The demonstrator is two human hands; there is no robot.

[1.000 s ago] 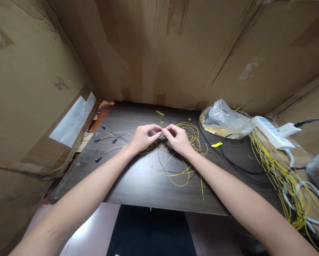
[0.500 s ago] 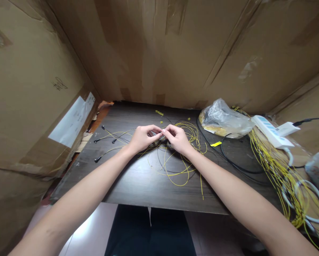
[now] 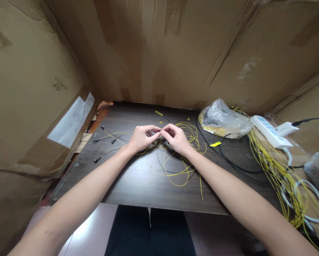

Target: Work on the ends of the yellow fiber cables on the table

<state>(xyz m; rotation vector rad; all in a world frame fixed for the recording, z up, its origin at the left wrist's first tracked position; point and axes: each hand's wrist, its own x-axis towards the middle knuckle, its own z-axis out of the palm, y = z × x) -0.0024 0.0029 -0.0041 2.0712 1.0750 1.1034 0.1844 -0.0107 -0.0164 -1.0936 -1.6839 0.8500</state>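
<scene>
My left hand (image 3: pixel 141 138) and my right hand (image 3: pixel 175 138) meet fingertip to fingertip over the middle of a dark wooden table (image 3: pixel 138 185). Both pinch the same thin yellow wire (image 3: pixel 175 174), which loops in a tangle under and in front of them. What sits exactly between the fingertips is too small to make out. Several short wires with black ends (image 3: pixel 104 141) lie in a row just left of my left hand.
Cardboard walls close in the table at the back and left. A clear plastic bag (image 3: pixel 223 119), a white power strip (image 3: pixel 271 132), a black cable (image 3: pixel 228 160) and a large bundle of yellow wires (image 3: pixel 279 170) fill the right side.
My fingertips have shifted slightly at the pinch and the wire loops have moved a little. Otherwise both hands stay in the same place.
</scene>
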